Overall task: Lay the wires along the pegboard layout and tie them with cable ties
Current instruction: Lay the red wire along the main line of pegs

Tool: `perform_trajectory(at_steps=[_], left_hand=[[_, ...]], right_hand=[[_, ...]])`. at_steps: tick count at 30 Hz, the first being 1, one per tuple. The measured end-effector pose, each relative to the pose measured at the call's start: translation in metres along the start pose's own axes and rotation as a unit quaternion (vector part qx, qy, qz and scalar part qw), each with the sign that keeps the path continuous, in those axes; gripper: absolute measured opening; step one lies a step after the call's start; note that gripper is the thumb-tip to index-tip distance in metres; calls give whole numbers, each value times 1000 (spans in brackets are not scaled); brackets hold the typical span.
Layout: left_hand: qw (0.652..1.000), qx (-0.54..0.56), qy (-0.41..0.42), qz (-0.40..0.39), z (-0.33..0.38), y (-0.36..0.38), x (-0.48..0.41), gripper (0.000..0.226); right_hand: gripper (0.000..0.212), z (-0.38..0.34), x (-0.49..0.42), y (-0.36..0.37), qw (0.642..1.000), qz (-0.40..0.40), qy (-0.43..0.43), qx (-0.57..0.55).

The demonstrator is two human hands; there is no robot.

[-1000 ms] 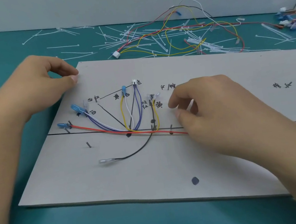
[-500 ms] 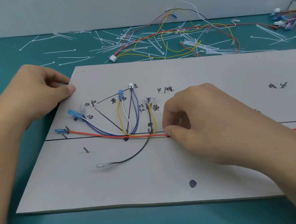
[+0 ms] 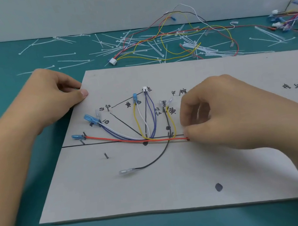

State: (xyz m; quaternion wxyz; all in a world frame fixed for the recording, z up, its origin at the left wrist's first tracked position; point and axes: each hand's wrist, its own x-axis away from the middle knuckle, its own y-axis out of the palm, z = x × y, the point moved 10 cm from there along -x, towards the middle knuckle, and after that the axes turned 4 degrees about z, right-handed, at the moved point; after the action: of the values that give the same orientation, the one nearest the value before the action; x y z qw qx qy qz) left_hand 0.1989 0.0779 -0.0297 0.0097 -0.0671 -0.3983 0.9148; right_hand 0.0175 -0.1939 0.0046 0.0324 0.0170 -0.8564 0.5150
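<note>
A grey layout board [image 3: 155, 189] lies on the teal table, marked with black lines and handwritten labels. Red [image 3: 121, 140], purple, white and yellow wires [image 3: 136, 122] fan from blue terminals [image 3: 90, 118] and a white connector [image 3: 145, 89] into one bundle along the main line. A black wire [image 3: 157, 159] curls down to a clear terminal [image 3: 127, 171]. My right hand [image 3: 220, 113] pinches the wire bundle at its right end on the line. My left hand [image 3: 51, 96] grips the board's top-left corner, thumb on top.
Loose white cable ties [image 3: 71, 63] are scattered over the table behind the board, mixed with a spare wire harness [image 3: 172, 41]. More coloured wires [image 3: 296, 19] lie at the far right. Small pegs [image 3: 106, 155] stick up from the board. A grey wall closes the back.
My right hand came down from near the upper label to the main line and now pinches the bundle there. The left hand stays on the corner.
</note>
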Motion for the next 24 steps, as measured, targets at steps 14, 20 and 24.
perform_trajectory(at_steps=[14,20,24], left_hand=[[1000,-13,-6,-4,2,-3,2,7],[999,-37,5,21,4,-6,3,12],[995,-13,78,56,26,-20,9,18]], right_hand=[[46,-8,-6,11,998,38,-19,36],[45,-6,-7,13,998,37,-22,37],[38,-6,-5,8,998,56,-28,-1]])
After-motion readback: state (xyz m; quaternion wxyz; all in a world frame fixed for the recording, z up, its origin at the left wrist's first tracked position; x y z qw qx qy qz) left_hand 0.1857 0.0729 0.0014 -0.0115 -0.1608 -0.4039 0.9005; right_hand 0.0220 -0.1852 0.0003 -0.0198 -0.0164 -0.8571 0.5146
